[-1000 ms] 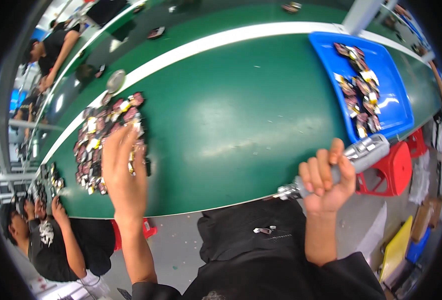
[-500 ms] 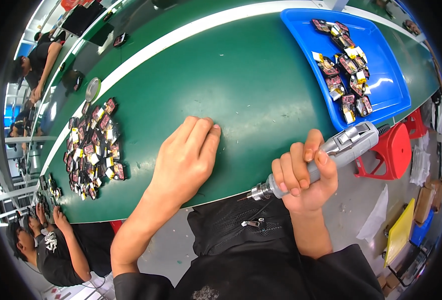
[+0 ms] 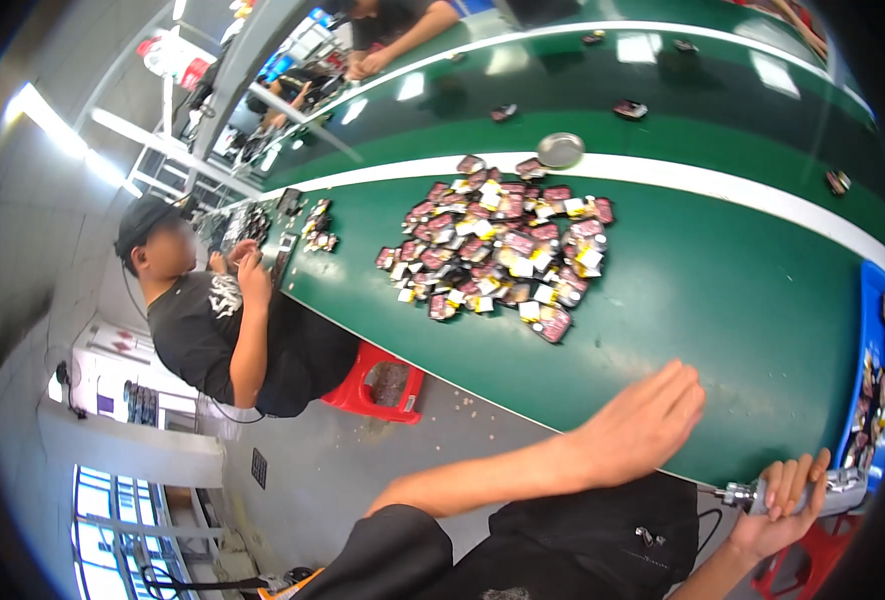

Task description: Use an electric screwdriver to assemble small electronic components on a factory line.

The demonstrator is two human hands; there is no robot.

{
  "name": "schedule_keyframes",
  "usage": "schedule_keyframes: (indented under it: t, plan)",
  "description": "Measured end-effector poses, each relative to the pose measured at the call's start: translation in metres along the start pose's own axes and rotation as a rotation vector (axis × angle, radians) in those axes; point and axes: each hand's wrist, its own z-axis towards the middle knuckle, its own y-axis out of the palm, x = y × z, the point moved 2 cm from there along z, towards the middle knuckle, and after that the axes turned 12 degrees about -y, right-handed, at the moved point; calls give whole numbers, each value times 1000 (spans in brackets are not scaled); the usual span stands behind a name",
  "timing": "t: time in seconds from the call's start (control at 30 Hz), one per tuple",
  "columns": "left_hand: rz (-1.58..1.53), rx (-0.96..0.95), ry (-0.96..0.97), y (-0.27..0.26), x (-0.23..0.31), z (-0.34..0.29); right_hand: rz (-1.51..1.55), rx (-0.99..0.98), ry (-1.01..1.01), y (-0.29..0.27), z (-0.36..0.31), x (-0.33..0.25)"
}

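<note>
My left hand [image 3: 643,420] is over the green table's near edge, its fingers bent and pressed together. Whatever might be between them is hidden. At the lower right, my right hand [image 3: 785,505] wraps round a grey electric screwdriver [image 3: 847,492], whose thin bit points left. Beyond my left hand lies a heap of small black electronic units [image 3: 503,245] with reddish boards and white and yellow parts. More such units [image 3: 871,410] lie in a blue tray [image 3: 871,300] at the right edge, only partly in view.
A round metal dish [image 3: 561,150] sits behind the heap by a white strip [image 3: 663,172]. Past it, a few units [image 3: 631,109] lie spaced along a darker green surface. At the left a co-worker [image 3: 238,330] sits near a red stool [image 3: 378,385]. Another person works across the table.
The view has swung left, bringing the heap to the middle and the tray to the right edge. My right hand still holds the screwdriver; my left fingers stay bent together.
</note>
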Motion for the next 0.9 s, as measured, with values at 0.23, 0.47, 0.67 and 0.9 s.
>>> schedule_keyframes:
  t: [0.23, 0.47, 0.67, 0.9]
  plan:
    - [-692, -126, -265, -1, 20, -32, 119, -100, -82, 29, 6, 11]
    - [-837, -163, -422, 0, 17, -40, 137, -106, -64, 36, 3, 18]
    - [-863, -231, -429, 5, 15, -42, 143, -93, -87, 35, 4, 13]
    - [-879, -252, -460, 7, 13, -36, 118, -48, -110, 38, 2, 15]
